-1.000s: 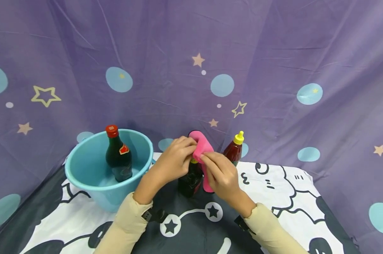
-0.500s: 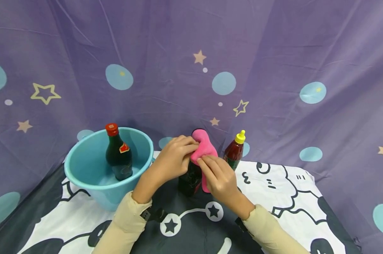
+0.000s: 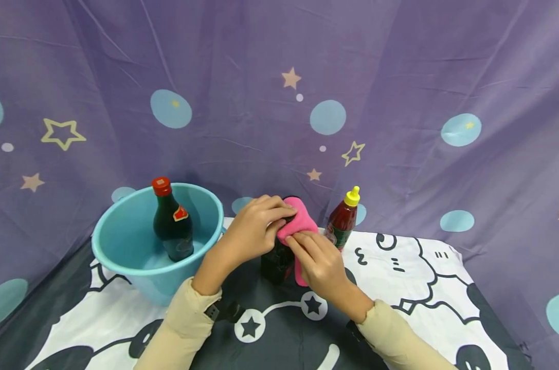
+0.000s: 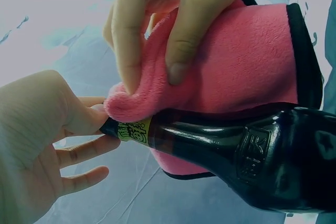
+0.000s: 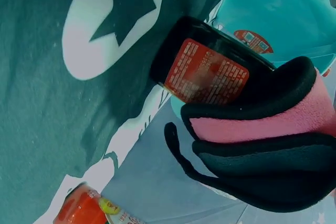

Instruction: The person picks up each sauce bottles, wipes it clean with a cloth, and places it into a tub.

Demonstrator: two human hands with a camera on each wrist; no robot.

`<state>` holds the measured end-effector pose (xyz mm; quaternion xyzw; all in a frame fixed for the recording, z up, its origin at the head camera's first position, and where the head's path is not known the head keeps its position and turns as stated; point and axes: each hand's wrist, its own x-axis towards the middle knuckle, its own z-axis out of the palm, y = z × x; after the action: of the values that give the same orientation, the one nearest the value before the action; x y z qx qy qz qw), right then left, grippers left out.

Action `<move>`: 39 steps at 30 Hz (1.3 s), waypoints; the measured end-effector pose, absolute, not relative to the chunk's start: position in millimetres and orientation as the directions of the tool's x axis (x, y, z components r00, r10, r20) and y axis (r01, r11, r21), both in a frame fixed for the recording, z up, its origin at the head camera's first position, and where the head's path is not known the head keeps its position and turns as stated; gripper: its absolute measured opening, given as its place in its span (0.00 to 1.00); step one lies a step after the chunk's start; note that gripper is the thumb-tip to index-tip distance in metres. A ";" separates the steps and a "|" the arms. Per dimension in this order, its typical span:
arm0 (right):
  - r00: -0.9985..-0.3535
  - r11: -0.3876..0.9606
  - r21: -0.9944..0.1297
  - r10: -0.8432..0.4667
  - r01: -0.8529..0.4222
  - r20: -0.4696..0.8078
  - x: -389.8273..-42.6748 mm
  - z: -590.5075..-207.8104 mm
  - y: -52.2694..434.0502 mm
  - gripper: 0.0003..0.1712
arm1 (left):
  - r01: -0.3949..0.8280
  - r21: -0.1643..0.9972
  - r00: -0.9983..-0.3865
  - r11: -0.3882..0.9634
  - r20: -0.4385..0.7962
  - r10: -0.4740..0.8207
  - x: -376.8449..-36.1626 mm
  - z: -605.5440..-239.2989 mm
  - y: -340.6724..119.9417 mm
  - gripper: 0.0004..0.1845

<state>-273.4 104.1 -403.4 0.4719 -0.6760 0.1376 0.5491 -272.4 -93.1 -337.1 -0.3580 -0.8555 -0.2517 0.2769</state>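
Observation:
A dark sauce bottle (image 4: 252,150) with a yellow neck label stands upright on the patterned cloth in front of me; the right wrist view shows its red back label. My left hand (image 3: 251,228) pinches its top between thumb and finger, the other fingers spread. With its thumb and fingers, my right hand (image 3: 318,257) pinches a pink plush cloth (image 4: 247,51) with black edging, bunched at the bottle's neck. The rest of this cloth hangs along the bottle's side, its black loop (image 5: 181,153) dangling. In the head view, hands and cloth hide the bottle's upper part.
To the left stands a light blue bucket (image 3: 122,264), holding a dark green bottle (image 3: 170,226) with a red cap. Just right of my right hand is a red sauce bottle (image 3: 341,221) with a yellow nozzle cap. A purple curtain (image 3: 242,61) hangs behind.
The pink cloth has shifted and bunched over the bottle's neck, hiding its yellow label in the head view. My left fingertips have moved slightly right; both hands stay at the bottle.

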 end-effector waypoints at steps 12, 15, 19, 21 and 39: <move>-0.041 0.535 0.305 -0.540 -0.788 0.841 -266.9 -410.1 110.0 0.16 | 0.742 0.235 -0.604 0.627 0.639 0.475 -271.4 -334.3 -90.0 0.13; -0.068 0.547 0.308 -0.562 -0.779 0.825 -265.1 -412.2 110.7 0.17 | 0.743 0.243 -0.607 0.624 0.638 0.474 -271.8 -334.9 -89.6 0.13; -0.113 0.565 0.297 -0.578 -0.770 0.808 -260.9 -411.6 110.2 0.19 | 0.742 0.248 -0.609 0.624 0.638 0.471 -272.5 -335.9 -89.3 0.14; -0.137 0.581 0.302 -0.592 -0.756 0.794 -258.1 -409.8 109.4 0.19 | 0.741 0.247 -0.609 0.624 0.639 0.470 -272.6 -336.0 -89.3 0.14; -0.176 0.537 0.378 -0.720 -0.754 0.671 -257.5 -395.5 111.7 0.11 | 0.747 0.242 -0.599 0.619 0.648 0.470 -273.7 -337.0 -92.8 0.13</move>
<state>-257.5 111.7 -395.5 0.4807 -0.7667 0.0200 0.4251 -273.7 -92.8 -337.0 -0.3547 -0.8574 -0.2539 0.2730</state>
